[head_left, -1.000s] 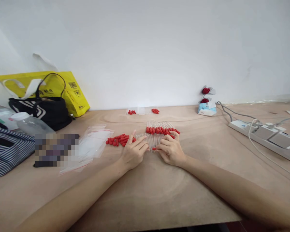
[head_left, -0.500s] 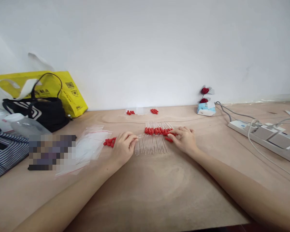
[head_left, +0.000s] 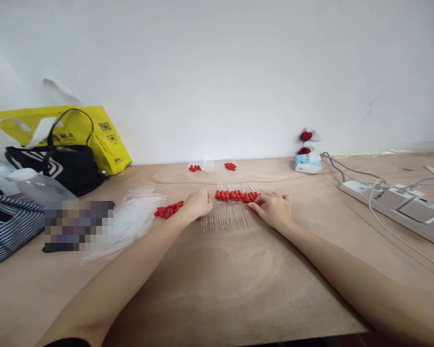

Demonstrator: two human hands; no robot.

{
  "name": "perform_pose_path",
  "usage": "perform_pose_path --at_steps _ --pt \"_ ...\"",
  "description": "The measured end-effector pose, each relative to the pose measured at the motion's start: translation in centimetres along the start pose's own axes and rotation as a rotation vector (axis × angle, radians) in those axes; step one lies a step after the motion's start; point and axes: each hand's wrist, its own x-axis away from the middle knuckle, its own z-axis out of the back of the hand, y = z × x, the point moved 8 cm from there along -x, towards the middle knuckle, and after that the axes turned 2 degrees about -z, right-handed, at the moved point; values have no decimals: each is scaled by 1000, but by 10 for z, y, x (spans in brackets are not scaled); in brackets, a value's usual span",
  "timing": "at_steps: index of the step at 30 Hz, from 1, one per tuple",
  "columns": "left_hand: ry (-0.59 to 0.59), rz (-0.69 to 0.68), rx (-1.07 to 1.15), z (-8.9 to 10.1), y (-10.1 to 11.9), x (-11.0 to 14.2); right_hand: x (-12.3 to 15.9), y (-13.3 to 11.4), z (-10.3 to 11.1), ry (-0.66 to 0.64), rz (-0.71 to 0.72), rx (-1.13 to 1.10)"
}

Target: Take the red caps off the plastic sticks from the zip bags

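Note:
A row of glass droppers with red rubber bulbs (head_left: 235,196) lies across the middle of the table, thin glass tubes (head_left: 227,215) reaching out on the near and far sides. At its left end is my left hand (head_left: 198,205), back upward and fingers curled in; whatever it grips is hidden. My right hand (head_left: 275,209) rests at the row's right end, thumb and fingers apart, their tips against the last red bulbs. Loose red rubber bulbs (head_left: 168,210) are heaped left of my left hand, partly covered by my wrist.
Clear zip bags (head_left: 137,219) lie left, beside a blurred-out flat object (head_left: 79,226). Two packed bags with red bulbs (head_left: 212,166) are by the wall. A power strip (head_left: 401,205) with cables stands right, a tissue pack (head_left: 307,163) behind. Yellow (head_left: 112,144) and black bags (head_left: 72,168) stand left.
My left hand has moved forward and slightly right, turning its back up and uncovering more loose bulbs. The right hand's red bulb below the row now sits in line with the others.

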Motion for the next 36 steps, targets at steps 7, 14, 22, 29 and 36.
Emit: perform_pose_path --at_steps 7,14,22,29,36 --pt "-82 49 -99 -8 5 -2 2 0 -2 -74 -39 -23" --pt "-70 65 -95 -14 1 -9 2 3 4 -51 -75 -67" --pt "1 54 -19 -17 0 -20 2 3 10 16 -62 -55" --pt "-18 51 -30 -22 2 -28 4 0 14 103 -14 -86" --pt "255 -176 -143 13 4 16 10 -16 20 219 190 -180"
